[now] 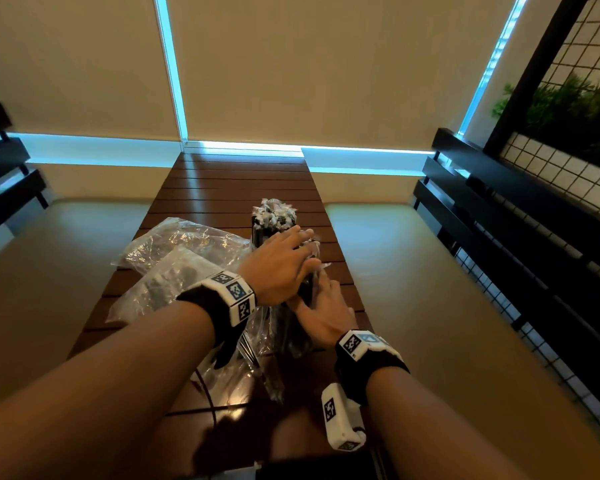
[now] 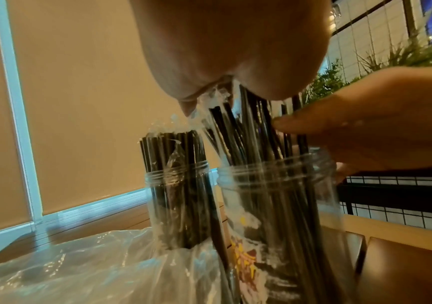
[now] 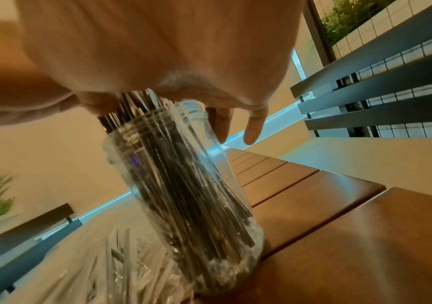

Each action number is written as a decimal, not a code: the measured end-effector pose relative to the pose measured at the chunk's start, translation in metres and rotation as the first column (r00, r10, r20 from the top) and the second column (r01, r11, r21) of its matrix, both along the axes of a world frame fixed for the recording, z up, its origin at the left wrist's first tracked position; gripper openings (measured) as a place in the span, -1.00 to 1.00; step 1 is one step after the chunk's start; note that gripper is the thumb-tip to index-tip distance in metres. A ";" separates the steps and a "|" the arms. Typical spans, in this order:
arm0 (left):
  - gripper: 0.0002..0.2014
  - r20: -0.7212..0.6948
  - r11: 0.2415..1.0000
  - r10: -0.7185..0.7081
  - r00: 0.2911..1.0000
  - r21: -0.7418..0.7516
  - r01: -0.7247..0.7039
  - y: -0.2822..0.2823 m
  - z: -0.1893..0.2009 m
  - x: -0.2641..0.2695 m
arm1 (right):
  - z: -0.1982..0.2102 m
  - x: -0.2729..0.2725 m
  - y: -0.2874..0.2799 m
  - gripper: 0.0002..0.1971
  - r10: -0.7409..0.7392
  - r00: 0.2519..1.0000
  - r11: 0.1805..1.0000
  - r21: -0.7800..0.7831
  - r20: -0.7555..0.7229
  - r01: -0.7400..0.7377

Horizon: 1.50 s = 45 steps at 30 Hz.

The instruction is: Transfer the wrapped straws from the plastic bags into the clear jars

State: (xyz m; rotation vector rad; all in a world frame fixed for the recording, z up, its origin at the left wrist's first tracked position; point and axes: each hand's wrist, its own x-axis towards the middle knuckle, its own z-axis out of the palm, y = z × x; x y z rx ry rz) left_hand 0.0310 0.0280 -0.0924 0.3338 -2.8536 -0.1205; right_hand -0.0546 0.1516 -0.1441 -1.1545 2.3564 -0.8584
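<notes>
Two clear jars stand on the wooden table [image 1: 236, 181]. The far jar [image 1: 274, 220] [image 2: 178, 195] is packed with black wrapped straws. In the near jar [image 2: 274, 205] [image 3: 183, 195] a looser bundle of straws [image 2: 248, 133] leans, its tops sticking out above the rim. My left hand [image 1: 284, 268] lies flat on those tops, fingers straight, the palm [image 2: 222, 51] pressing down. At the jar's right side my right hand [image 1: 323, 310] [image 2: 378, 123] touches the bundle just above the mouth. Its fingers [image 3: 252, 127] hang straight beside the rim.
Crumpled clear plastic bags [image 1: 174, 258] [image 2: 79, 267] lie left of the jars, and one [image 3: 105, 277] holds several straws. Dark slatted railings [image 1: 499, 209] and a wire grid with plants run along the right. The table's right edge [image 3: 352, 185] is close to the near jar.
</notes>
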 end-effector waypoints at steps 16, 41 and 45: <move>-0.68 -0.403 0.838 0.377 0.834 0.532 -0.122 -0.005 0.032 0.011 | 0.052 0.004 -0.022 0.37 -0.141 0.986 0.948 -0.299 -0.083 0.111; -0.77 0.330 0.642 0.421 0.845 0.550 -0.534 -0.052 -0.060 0.117 | -0.011 0.099 -0.069 -0.69 0.386 0.899 0.839 0.484 -0.209 -0.248; -0.75 0.279 0.576 0.415 0.866 0.656 -0.487 -0.056 -0.065 0.133 | -0.038 0.105 -0.088 -0.52 0.247 0.963 0.899 0.395 -0.107 -0.187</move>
